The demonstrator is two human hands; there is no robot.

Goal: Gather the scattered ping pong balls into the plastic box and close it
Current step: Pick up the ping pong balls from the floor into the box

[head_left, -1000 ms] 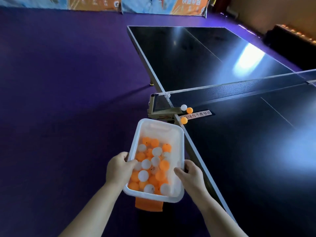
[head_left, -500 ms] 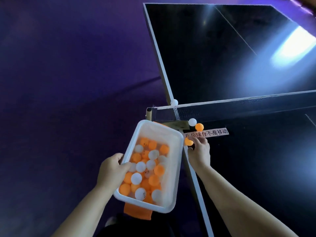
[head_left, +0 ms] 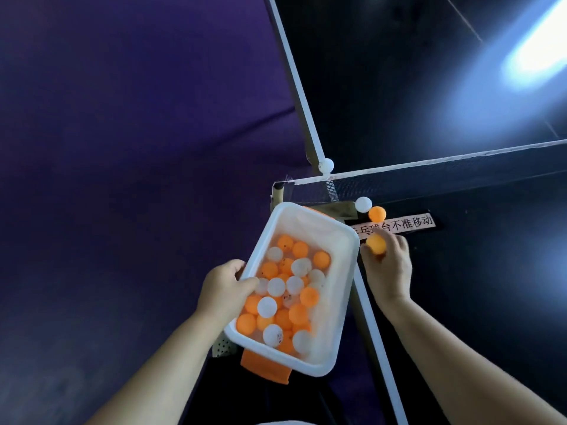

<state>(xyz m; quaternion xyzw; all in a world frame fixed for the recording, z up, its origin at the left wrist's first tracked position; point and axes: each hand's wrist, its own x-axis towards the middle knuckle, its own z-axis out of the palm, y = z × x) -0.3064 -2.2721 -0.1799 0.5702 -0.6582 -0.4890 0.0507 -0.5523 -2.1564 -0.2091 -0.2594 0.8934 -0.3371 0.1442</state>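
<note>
- The dark bench (head_left: 460, 317) fills the right side, its white-lined left edge running beside the box.
- A net (head_left: 460, 176) crosses the bench, with its post at the left edge.
- The open plastic box (head_left: 306, 219), holding many orange and white balls, hangs just off the bench's left edge near the net post, with an orange piece (head_left: 267, 368) sticking out beneath it.
- The left hand (head_left: 224, 286) grips the box's left rim, thumb curled inside.
- The right hand (head_left: 389, 271) pinches an orange ball (head_left: 376, 243) in its fingertips at the bench's left edge.
- A label strip (head_left: 408, 225) lies near the net.
- A white ball (head_left: 363, 204) and a second orange ball (head_left: 377, 214) touch beside the net.
- A far white ball (head_left: 326, 166) sits at the left edge behind the net.
</note>
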